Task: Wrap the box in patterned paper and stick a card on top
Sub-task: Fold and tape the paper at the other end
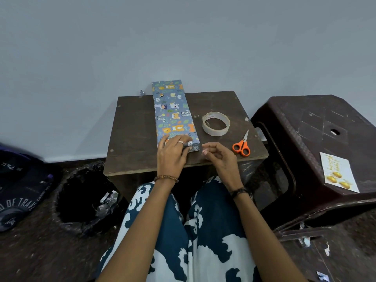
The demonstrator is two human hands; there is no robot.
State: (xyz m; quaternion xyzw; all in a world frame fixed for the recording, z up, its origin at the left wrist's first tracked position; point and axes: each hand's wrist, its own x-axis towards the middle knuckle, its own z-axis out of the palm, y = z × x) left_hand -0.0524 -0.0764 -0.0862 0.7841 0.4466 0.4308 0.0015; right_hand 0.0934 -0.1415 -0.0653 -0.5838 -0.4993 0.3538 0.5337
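Note:
A long box (pixel 174 110) wrapped in blue animal-print paper lies lengthwise on the small brown table (pixel 134 129), its far end past the table's back edge. My left hand (pixel 173 153) presses flat on the box's near end, fingers spread over the folded paper. My right hand (pixel 219 159) hovers just right of that end, with thumb and fingertips pinching what looks like a small strip of clear tape. The white card (pixel 338 173) with gold balloons lies on the dark plastic stool (pixel 305 127) to the right.
A tape roll (pixel 216 123) and orange-handled scissors (pixel 241 146) lie on the table right of the box. A bin with a black liner (pixel 85 196) stands on the floor to the left, beside a dark bag (pixel 18 190). Paper scraps litter the floor at right.

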